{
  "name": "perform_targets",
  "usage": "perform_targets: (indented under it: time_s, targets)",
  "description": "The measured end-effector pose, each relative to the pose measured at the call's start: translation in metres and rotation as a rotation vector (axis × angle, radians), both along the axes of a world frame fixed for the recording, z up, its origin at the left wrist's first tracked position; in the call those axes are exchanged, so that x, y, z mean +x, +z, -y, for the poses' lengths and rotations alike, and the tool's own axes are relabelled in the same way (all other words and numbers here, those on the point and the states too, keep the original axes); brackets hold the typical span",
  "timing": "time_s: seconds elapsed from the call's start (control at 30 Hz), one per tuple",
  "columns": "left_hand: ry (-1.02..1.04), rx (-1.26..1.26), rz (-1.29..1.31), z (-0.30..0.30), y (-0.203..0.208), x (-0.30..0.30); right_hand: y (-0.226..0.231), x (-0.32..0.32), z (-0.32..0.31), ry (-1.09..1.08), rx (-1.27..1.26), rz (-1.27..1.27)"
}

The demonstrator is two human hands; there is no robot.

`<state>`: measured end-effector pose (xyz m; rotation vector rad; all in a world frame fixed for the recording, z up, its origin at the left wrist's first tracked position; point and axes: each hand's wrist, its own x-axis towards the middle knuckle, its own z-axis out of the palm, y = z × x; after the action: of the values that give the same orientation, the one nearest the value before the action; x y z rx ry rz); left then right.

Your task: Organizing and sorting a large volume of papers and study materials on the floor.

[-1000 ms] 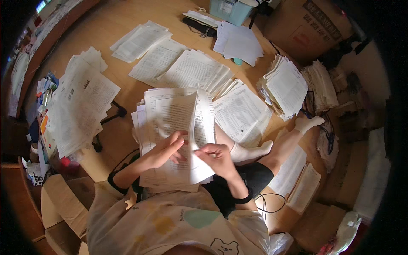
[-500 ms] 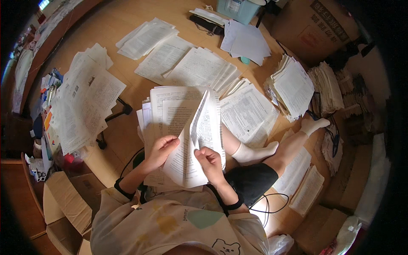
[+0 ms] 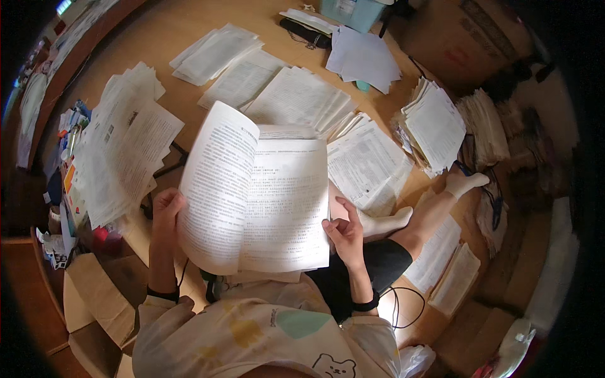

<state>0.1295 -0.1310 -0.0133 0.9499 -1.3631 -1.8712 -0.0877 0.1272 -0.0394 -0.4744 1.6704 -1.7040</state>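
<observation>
Midway between left hand (image 3: pixel 169 208) and right hand (image 3: pixel 345 233), the booklet (image 3: pixel 287 211) is open, pages lengthwise near to far; each hand's fingers pinch the edge nearest it.

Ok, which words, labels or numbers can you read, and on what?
I copy out no print; here's where it stands.
Open pages: dense lines, mostly too small.
Cardboard box: large characters, blurred.
Shirt: small lettering, blurred.
Loose papers: print too small to read.
</observation>
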Motion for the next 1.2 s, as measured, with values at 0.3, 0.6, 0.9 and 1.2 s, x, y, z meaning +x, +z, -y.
perform_targets:
  time_s: [0.3, 0.6, 0.9, 1.2]
  targets:
    - [0.179, 0.035, -0.012, 0.007, -0.005, 0.014, -0.016, -0.007, -0.004, 0.122, -0.061, 0.131]
    - [0.228, -0.005, -0.060, 0.010, -0.006, 0.015, -0.024, -0.004, 0.009, 0.121, 0.144, -0.109]
    - [0.264, -0.048, -0.048, 0.025, -0.002, 0.034, -0.023, -0.040, -0.024, -0.061, 0.187, 0.014]
    - [0.270, -0.053, -0.060, 0.016, 0.004, 0.024, -0.020, -0.041, -0.026, -0.062, 0.175, 0.120]
